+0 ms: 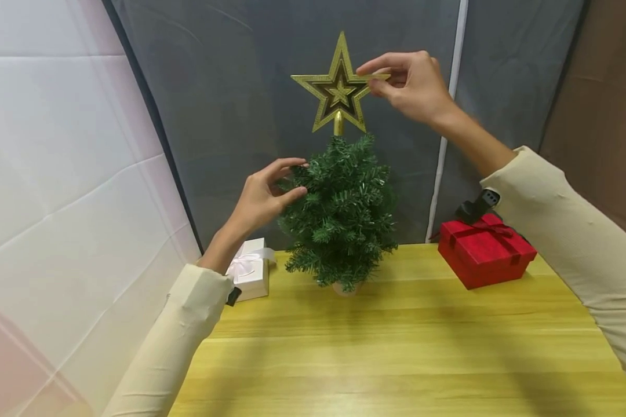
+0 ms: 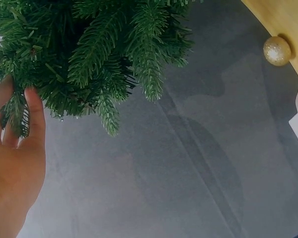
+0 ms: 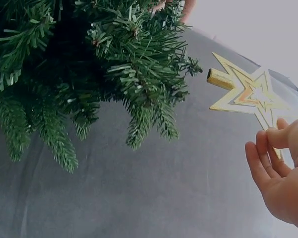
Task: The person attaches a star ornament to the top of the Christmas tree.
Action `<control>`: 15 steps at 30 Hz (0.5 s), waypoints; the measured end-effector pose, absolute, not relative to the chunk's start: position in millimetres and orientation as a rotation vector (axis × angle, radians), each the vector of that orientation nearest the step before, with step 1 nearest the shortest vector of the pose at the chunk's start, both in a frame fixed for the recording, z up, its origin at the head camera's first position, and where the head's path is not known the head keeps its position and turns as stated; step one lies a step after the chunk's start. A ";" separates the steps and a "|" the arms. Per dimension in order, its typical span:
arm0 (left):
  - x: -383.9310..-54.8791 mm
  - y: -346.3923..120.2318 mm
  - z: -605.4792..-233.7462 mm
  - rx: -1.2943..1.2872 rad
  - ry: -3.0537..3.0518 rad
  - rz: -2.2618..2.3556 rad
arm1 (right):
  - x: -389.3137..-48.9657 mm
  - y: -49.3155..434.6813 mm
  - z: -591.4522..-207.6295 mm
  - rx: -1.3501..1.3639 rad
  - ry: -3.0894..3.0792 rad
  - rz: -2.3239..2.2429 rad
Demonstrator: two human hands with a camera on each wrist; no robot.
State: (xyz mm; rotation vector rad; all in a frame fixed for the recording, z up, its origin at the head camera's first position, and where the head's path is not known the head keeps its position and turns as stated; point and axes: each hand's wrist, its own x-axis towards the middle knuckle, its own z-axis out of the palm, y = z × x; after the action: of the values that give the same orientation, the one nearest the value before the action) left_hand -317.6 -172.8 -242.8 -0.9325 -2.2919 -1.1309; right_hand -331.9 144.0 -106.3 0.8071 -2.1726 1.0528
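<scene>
A gold star tree topper (image 1: 340, 91) stands upright just above the tip of a small green artificial Christmas tree (image 1: 344, 202). My right hand (image 1: 414, 84) pinches the star's right-hand point between thumb and fingers. In the right wrist view, the star's hollow gold stem (image 3: 220, 78) faces the topmost sprigs with a narrow gap. At the tree's upper left side is my left hand (image 1: 266, 194), thumb and fingers spread apart at the foliage. Seen from the left wrist, a branch tip (image 2: 17, 111) lies between that hand's thumb and fingers.
A white gift box (image 1: 253, 272) with a pale ribbon sits left of the tree on the yellow wooden table (image 1: 344, 359). To the right is a red gift box (image 1: 485, 249). A gold glitter ball (image 2: 277, 51) shows near the table edge. Grey curtain (image 1: 214, 87) hangs behind.
</scene>
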 end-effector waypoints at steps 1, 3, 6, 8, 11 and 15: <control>-317.6 -172.4 -243.0 -0.933 -2.293 -1.131 | -331.8 142.6 -106.4 0.809 -2.174 1.050; -317.3 -171.7 -243.4 -0.934 -2.294 -1.129 | -332.3 140.1 -106.6 0.808 -2.183 1.046; -316.8 -170.6 -243.3 -0.941 -2.293 -1.134 | -333.1 137.4 -107.2 0.802 -2.211 1.027; -316.4 -170.1 -243.2 -0.943 -2.292 -1.138 | -333.6 136.0 -108.2 0.801 -2.231 1.016; -316.1 -169.5 -242.8 -0.944 -2.289 -1.150 | -334.4 134.8 -110.9 0.809 -2.256 0.993; -316.2 -169.2 -243.0 -0.942 -2.287 -1.162 | -335.9 134.7 -116.5 0.832 -2.282 0.968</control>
State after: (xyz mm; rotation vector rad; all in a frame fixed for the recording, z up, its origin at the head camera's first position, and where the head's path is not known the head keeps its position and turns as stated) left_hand -316.2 -169.2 -243.0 -0.9424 -2.2867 -1.1615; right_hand -335.9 134.7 -116.5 0.8315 -2.2817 0.9684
